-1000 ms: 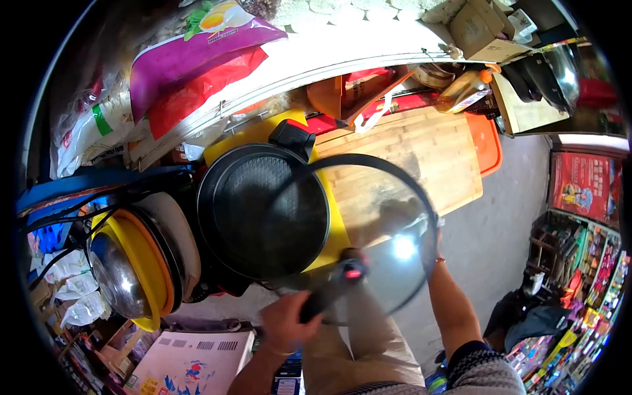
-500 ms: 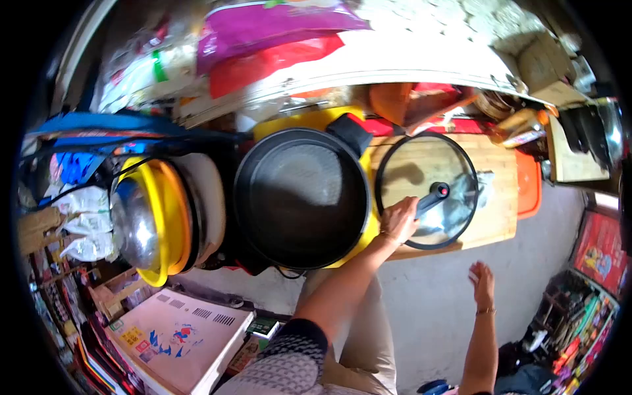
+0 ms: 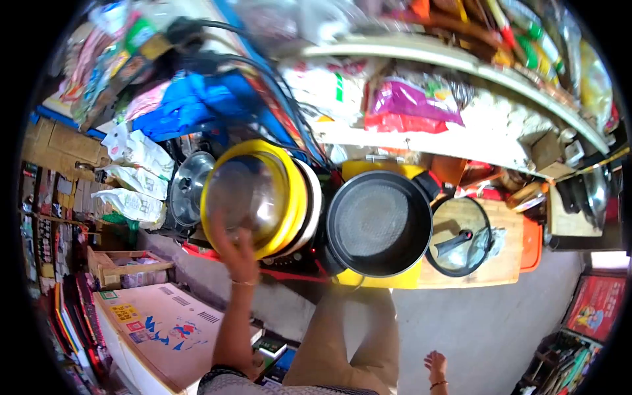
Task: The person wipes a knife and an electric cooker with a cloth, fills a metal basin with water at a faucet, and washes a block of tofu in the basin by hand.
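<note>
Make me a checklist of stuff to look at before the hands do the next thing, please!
1. Is the black pan uncovered? Ok: no lid on it.
2. Is the black-rimmed lid on the cutting board? Ok: it rests there, handle up.
3. Is only board under that lid? Not ok: crumpled plastic shows through the glass and past its rim.
4. Does the left hand have a grip on the metal bowl? Cannot tell: the fingers are blurred.
5. Is the right hand free? Ok: open, nothing seen in it.
</note>
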Demonstrator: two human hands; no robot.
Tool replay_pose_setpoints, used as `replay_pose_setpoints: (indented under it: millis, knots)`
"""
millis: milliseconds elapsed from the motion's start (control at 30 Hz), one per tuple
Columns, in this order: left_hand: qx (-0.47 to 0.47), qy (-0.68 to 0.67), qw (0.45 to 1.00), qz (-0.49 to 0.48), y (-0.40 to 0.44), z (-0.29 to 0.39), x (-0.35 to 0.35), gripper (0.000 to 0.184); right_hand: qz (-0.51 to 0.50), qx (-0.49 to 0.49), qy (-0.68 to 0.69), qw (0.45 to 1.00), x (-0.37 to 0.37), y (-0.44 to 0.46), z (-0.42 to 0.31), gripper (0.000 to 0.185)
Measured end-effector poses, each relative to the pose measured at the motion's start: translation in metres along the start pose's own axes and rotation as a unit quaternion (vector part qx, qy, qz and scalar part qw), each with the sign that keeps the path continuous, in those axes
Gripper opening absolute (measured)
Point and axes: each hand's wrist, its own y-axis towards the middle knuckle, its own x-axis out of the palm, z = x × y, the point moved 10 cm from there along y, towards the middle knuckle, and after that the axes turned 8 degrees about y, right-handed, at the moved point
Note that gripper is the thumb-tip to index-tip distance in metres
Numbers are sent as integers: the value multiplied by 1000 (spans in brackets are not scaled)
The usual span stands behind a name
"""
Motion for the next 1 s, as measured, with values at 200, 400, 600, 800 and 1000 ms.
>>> replay_pose_setpoints:
  millis: [200, 400, 600, 800, 1000]
  knots:
    - [-151, -20, 981, -124, 19, -232, -1, 54, -323, -557, -121, 756, 378, -307, -241, 31]
    - [-400, -267, 874, -70, 15, -237, 27, 63, -330, -637, -176, 674, 610, -407, -278, 54]
    - [-378, -240, 891, -70, 14, -244, 23, 67, -355, -553, -177, 733, 635, -425, -259, 61]
    - [-334, -470, 803, 151, 13, -175, -54, 73, -345, -779, -83, 517, 506, -585, -256, 59]
    - [-324, -735, 593, 58, -40, -2, -86, 73, -432, -693, 214, 537, 306, -545, -266, 57]
